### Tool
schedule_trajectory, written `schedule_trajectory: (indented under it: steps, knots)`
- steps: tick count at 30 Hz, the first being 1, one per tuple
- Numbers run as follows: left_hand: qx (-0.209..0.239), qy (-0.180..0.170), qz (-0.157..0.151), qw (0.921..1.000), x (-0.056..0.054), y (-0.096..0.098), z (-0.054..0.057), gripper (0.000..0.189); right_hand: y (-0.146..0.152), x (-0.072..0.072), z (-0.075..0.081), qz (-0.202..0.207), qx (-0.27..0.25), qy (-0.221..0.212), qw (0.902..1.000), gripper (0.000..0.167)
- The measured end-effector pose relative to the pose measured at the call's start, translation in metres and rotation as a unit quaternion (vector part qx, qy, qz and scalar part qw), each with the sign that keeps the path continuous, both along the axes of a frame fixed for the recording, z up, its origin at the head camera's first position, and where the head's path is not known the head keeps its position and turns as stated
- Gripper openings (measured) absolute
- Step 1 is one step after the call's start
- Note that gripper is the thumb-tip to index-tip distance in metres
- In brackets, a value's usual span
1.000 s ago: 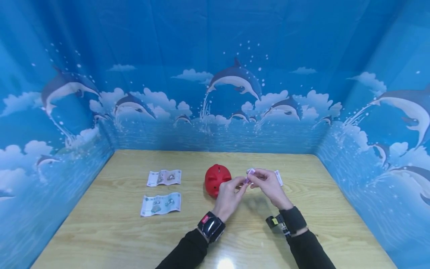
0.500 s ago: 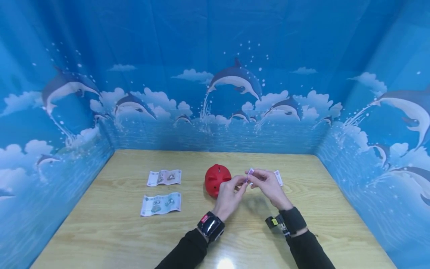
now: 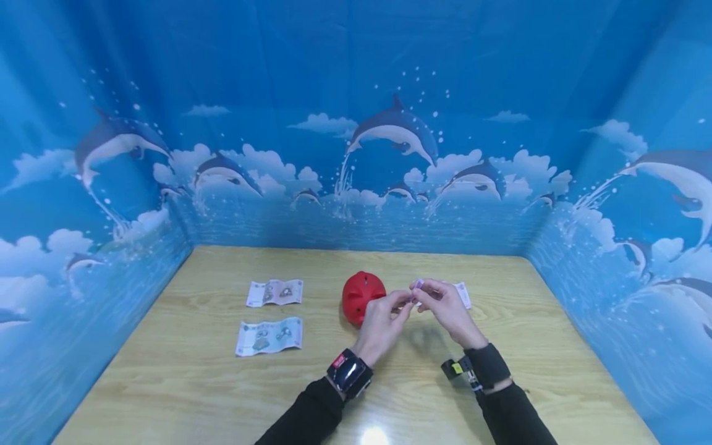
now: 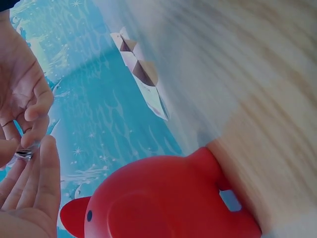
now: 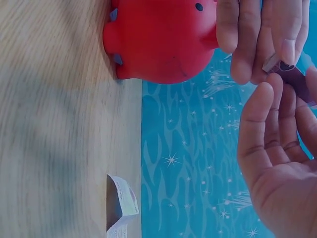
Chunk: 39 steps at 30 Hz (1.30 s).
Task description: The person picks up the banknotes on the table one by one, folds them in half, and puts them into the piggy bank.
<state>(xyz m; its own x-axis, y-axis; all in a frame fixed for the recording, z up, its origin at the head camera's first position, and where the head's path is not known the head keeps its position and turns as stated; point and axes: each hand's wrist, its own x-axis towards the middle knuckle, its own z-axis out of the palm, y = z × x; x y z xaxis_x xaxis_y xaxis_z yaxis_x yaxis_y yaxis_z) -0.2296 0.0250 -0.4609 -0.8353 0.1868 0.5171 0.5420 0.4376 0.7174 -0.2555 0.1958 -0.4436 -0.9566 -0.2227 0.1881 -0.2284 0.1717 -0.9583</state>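
Against a blue dolphin curtain, over a wood-grain table: pinching a narrowly folded purple banknote between fingertips of left hand and right hand, in the air just beside a red piggy bank. Could spring open through a slackened pinch, or crease askew under uneven pressure. Plain from the right wrist, mostly hidden in the head view behind the right hand: another banknote, peaked along its fold.

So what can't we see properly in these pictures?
Head view: far-right note, partly behind the right hand.
Head view: green note, smallest print too tiny.
Right wrist view: purple paper, partly hidden by left hand.
Left wrist view: red piggy bank, cut off by bottom edge.
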Motion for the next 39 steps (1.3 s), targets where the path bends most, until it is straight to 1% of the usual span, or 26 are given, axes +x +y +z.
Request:
schedule_trajectory:
  steps: [2, 6, 9, 15, 22, 25, 30, 36, 39]
  knots:
    - [-0.002, 0.006, 0.0, 1.0, 0.0, -0.001, 0.001, 0.024, 0.0, 0.0, 0.0, 0.003, 0.003, 0.005, 1.0, 0.029]
    - [-0.012, 0.029, 0.005, 0.9995, -0.001, -0.004, 0.001, 0.023, -0.001, 0.0, -0.002, 0.009, 0.003, 0.011, 0.9999, 0.029]
    - [-0.023, 0.044, 0.01, 0.9987, -0.002, -0.007, 0.003, 0.021, -0.001, -0.001, -0.003, 0.005, -0.006, 0.005, 1.0, 0.029]
    - [-0.026, 0.05, 0.021, 0.9982, -0.004, -0.016, 0.005, 0.018, -0.002, -0.001, -0.004, 0.008, -0.015, 0.002, 0.9999, 0.03]
    - [-0.047, 0.062, 0.051, 0.9957, -0.003, -0.029, 0.007, 0.016, -0.003, -0.001, -0.003, 0.015, -0.005, 0.005, 0.9999, 0.028]
    - [-0.045, 0.068, 0.061, 0.9948, -0.004, -0.035, 0.007, 0.015, -0.003, -0.001, -0.003, 0.013, -0.002, 0.007, 0.9999, 0.028]
    - [-0.031, 0.065, 0.069, 0.995, -0.006, -0.041, 0.006, 0.014, -0.003, -0.002, -0.004, 0.013, 0.001, 0.006, 0.9999, 0.028]
    - [-0.025, 0.043, 0.077, 0.9958, -0.006, -0.049, 0.007, 0.017, -0.004, 0.0, -0.004, 0.01, 0.002, -0.006, 0.9999, 0.027]
    - [-0.021, 0.043, 0.082, 0.9955, -0.006, -0.053, 0.006, 0.017, -0.004, 0.0, -0.003, 0.01, 0.005, -0.005, 0.9999, 0.026]
